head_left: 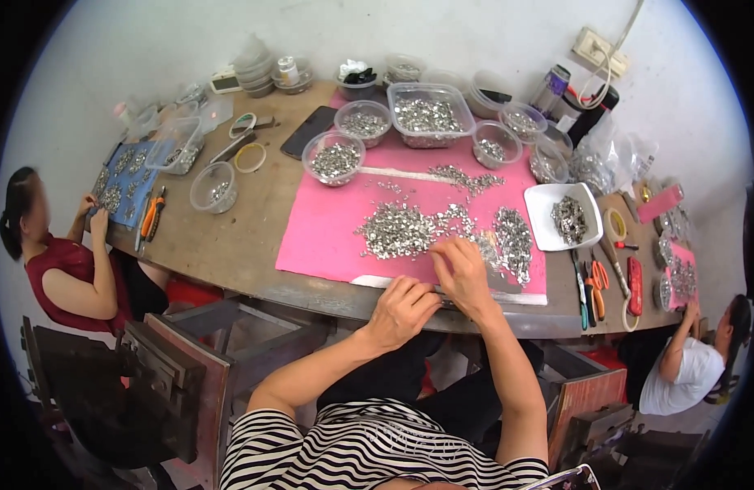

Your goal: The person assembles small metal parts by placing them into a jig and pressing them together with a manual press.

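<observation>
My left hand is at the table's front edge, its fingers closed in a pinch. Beside it, my right hand reaches over the near side of a pile of small silvery metal pieces, thumb and fingertips drawn together. Whatever either hand holds is too small or too covered to name. A short dark strip shows between the two hands. The pile lies on a pink sheet. To the right of my right hand is a second heap of longer silvery pieces, and a smaller scatter lies farther back.
Clear tubs of metal pieces line the back, with a white square dish at right. Orange-handled pliers and a red knife lie beyond it. A phone lies back left. Co-workers sit left and right.
</observation>
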A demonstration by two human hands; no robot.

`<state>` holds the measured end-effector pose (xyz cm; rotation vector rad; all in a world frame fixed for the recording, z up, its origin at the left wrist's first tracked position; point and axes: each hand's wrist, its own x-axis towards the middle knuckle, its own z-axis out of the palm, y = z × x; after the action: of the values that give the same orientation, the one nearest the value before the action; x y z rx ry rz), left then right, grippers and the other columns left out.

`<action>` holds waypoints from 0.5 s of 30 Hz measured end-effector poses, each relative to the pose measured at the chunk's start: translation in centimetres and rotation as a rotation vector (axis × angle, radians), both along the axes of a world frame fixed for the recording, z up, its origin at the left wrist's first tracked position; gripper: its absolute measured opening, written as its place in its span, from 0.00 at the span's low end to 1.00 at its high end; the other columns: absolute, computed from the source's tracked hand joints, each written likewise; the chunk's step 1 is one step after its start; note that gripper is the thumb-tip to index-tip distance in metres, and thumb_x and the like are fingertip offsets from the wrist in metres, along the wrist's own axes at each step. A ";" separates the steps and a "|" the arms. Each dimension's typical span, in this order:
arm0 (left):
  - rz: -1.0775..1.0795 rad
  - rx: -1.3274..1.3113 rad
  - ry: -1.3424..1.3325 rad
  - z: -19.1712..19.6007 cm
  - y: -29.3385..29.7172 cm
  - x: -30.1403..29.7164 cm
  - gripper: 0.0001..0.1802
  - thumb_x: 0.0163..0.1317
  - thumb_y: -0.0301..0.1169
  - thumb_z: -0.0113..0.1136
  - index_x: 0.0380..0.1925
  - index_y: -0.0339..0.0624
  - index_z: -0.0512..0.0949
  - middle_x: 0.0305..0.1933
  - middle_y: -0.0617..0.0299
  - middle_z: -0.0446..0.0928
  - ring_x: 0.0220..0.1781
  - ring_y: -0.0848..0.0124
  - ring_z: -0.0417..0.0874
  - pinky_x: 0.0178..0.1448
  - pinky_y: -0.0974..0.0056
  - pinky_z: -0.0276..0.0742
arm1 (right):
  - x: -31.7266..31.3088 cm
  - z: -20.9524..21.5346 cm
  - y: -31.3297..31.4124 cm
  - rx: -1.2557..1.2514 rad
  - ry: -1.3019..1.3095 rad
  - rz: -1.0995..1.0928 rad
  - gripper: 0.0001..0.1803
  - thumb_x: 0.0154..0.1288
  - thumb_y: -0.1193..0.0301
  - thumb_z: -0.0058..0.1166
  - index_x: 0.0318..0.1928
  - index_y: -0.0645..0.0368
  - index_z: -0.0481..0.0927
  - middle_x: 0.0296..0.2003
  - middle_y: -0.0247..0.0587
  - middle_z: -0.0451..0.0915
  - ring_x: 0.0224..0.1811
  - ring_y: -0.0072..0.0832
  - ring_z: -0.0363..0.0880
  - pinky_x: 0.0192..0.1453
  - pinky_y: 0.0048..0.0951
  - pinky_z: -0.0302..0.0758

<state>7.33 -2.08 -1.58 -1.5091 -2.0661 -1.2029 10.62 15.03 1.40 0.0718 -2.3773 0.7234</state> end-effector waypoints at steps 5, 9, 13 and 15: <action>-0.036 0.035 0.017 0.2 -1.0 -1.1 0.10 0.56 0.29 0.71 0.39 0.44 0.85 0.45 0.60 0.84 0.48 0.61 0.80 0.57 0.52 0.72 | -7.8 -1.6 0.1 0.076 -0.068 0.078 0.07 0.64 0.77 0.60 0.43 0.61 0.85 0.36 0.46 0.79 0.43 0.46 0.78 0.50 0.44 0.74; 0.236 0.009 -0.091 -0.2 -3.9 -7.7 0.09 0.62 0.27 0.66 0.43 0.44 0.85 0.42 0.60 0.83 0.46 0.61 0.79 0.54 0.52 0.69 | -11.2 -2.1 -1.1 0.122 -0.120 0.066 0.08 0.65 0.76 0.59 0.44 0.61 0.85 0.37 0.48 0.79 0.44 0.48 0.78 0.52 0.46 0.74; 0.362 -0.043 -0.052 -0.4 -4.9 -13.0 0.09 0.63 0.27 0.65 0.44 0.46 0.85 0.38 0.61 0.79 0.44 0.60 0.77 0.54 0.53 0.65 | -12.6 -2.3 -1.8 0.139 -0.217 0.023 0.07 0.63 0.75 0.61 0.40 0.62 0.85 0.38 0.50 0.79 0.46 0.48 0.78 0.53 0.48 0.73; 0.329 -0.162 -0.048 -0.8 -4.5 -13.8 0.08 0.62 0.29 0.66 0.42 0.47 0.85 0.37 0.61 0.77 0.43 0.60 0.76 0.55 0.54 0.64 | -12.7 -2.8 -1.5 0.114 -0.250 0.021 0.06 0.63 0.75 0.61 0.40 0.63 0.84 0.38 0.51 0.79 0.46 0.49 0.78 0.53 0.49 0.73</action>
<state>-6.48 -6.62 -2.38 -1.1482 -2.3769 -0.9753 -2.12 13.51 -1.39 0.0568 -2.6592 0.6371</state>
